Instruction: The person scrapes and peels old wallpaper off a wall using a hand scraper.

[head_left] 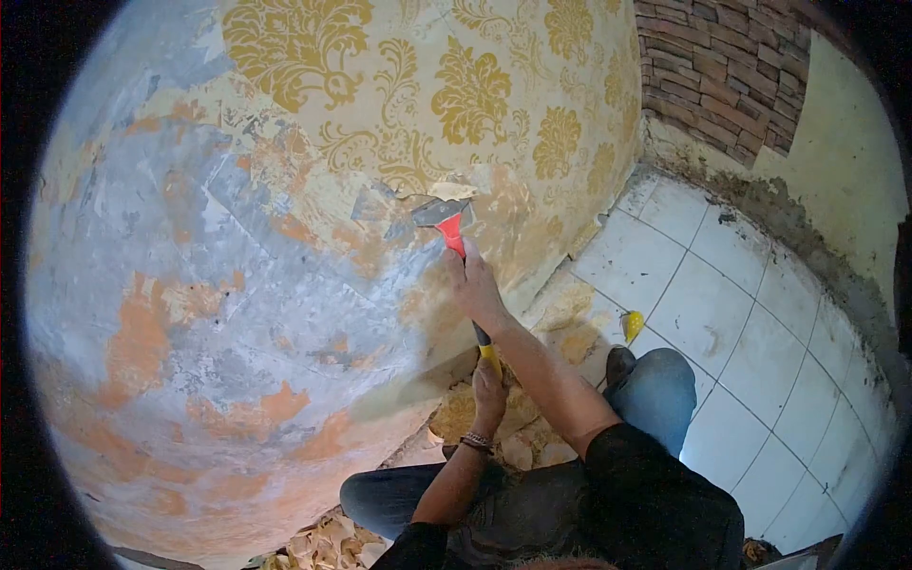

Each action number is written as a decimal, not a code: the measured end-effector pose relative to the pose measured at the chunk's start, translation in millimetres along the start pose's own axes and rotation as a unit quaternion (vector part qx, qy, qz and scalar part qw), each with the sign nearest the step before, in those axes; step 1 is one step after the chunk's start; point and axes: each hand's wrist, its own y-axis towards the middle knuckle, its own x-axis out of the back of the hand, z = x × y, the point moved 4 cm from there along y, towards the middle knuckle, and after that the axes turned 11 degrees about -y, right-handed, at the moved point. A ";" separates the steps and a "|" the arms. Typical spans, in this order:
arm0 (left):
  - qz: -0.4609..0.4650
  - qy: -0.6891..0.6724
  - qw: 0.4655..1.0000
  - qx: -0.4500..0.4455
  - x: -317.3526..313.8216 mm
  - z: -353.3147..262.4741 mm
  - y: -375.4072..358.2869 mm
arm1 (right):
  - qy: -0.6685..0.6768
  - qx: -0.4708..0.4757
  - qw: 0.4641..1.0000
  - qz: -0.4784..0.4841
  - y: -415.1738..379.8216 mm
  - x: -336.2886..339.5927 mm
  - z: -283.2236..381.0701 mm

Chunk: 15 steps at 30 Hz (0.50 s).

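Note:
My right hand (477, 288) is closed around the red upper part of a scraper (450, 228). The wide grey blade is against the wall, at the lower edge of gold-patterned wallpaper (470, 90), where a pale torn flap (442, 192) curls above it. Below that hand, what looks like the same tool's handle continues in black and yellow (488, 352). My left hand (489, 394), with a bracelet at the wrist, is wrapped around this lower end. Left of the blade, the wall (275, 256) shows bare grey and orange patches.
Scraps of torn wallpaper (518, 446) lie on the floor between my legs, with more scraps (332, 543) at the lower left. A small yellow object (632, 325) rests on the white tiles (698, 313) near my knee. Brick-patterned covering (722, 71) is on the far wall.

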 end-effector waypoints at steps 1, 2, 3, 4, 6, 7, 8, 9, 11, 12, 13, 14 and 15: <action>0.000 0.001 1.000 0.000 0.6 -1.4 1.0 | -0.002 0.045 0.998 -0.051 -1.2 6.0 2.4; 0.006 -0.088 0.992 0.093 1.3 2.4 -0.9 | -0.003 0.087 0.991 -0.099 -6.5 6.5 2.4; 0.009 -0.177 0.967 0.183 0.5 6.5 -2.5 | -0.001 0.087 0.991 -0.098 -11.2 0.8 -0.1; 0.007 -0.177 0.967 0.181 1.6 8.3 -0.7 | 0.011 0.065 0.991 -0.117 -15.3 -3.3 -2.9; 0.004 -0.212 0.957 0.197 2.0 22.5 0.8 | 0.023 0.043 0.990 -0.135 -24.7 -4.2 -3.2; 0.004 -0.213 0.957 0.198 -0.2 30.5 3.2 | 0.142 -0.068 0.986 -0.049 -31.0 -11.4 -13.8; -0.014 -0.216 0.954 0.207 -2.4 40.9 5.7 | 0.254 -0.178 0.950 0.039 -38.1 -18.2 -22.8; -0.033 -0.219 0.951 0.215 -5.1 57.3 5.5 | 0.251 -0.180 0.950 0.041 -40.2 -20.3 -34.2; 0.011 -0.102 0.985 0.136 -16.1 97.1 5.8 | 0.244 -0.248 0.937 0.004 -39.2 -18.6 -63.1; 0.056 0.020 0.997 0.051 -23.4 96.0 10.4 | 0.245 -0.247 0.938 0.002 -37.4 -13.6 -68.4; 0.057 0.021 0.997 0.048 -30.3 100.2 10.2 | 0.208 -0.240 0.948 -0.004 -35.3 -8.1 -73.6; 0.047 -0.057 0.994 0.079 -36.9 93.7 9.0 | 0.172 -0.234 0.957 -0.008 -33.6 -4.5 -76.2; 0.038 -0.134 0.984 0.114 -40.6 90.8 6.1 | 0.173 -0.237 0.956 -0.009 -33.6 -4.1 -74.2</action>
